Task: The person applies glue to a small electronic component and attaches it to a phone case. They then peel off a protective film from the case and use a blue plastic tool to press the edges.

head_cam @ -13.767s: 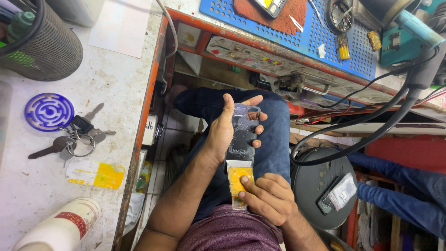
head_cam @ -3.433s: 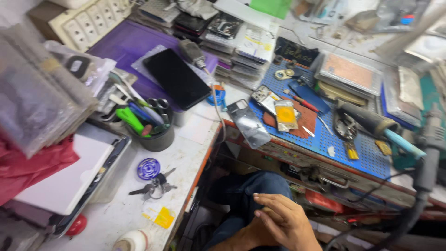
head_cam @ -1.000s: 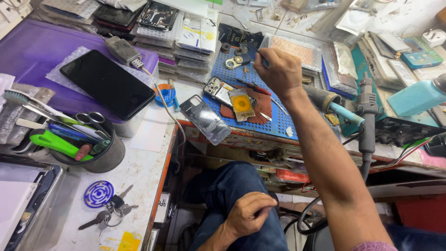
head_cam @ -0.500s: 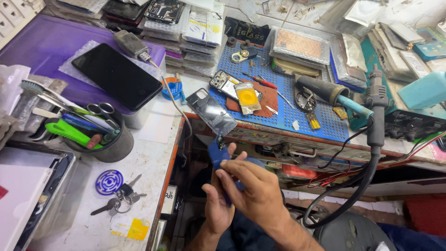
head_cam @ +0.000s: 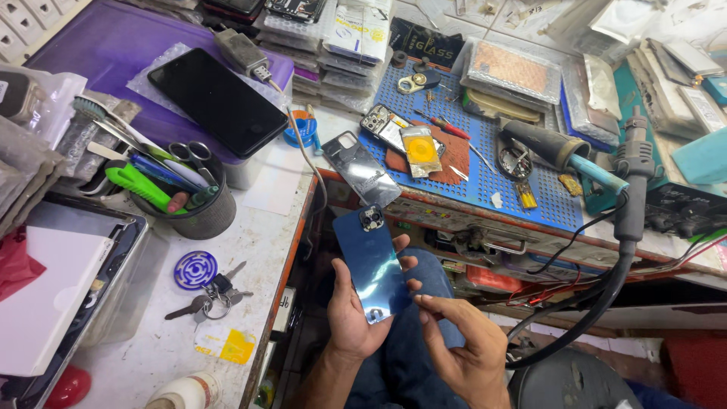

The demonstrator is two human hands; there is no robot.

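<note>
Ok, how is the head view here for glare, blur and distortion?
Head view: even bright light, soft shadows. Pale sheen across the blue phone back in the left hand; glare too on the silver back panel. Right hand is sharp, no motion blur. Wide-angle bending shows along the workbench edge.

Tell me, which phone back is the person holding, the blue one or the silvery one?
The blue one. It rests in the left hand, camera end pointing away, with the right hand beside it. The silvery back lies untouched at the bench edge.
</note>
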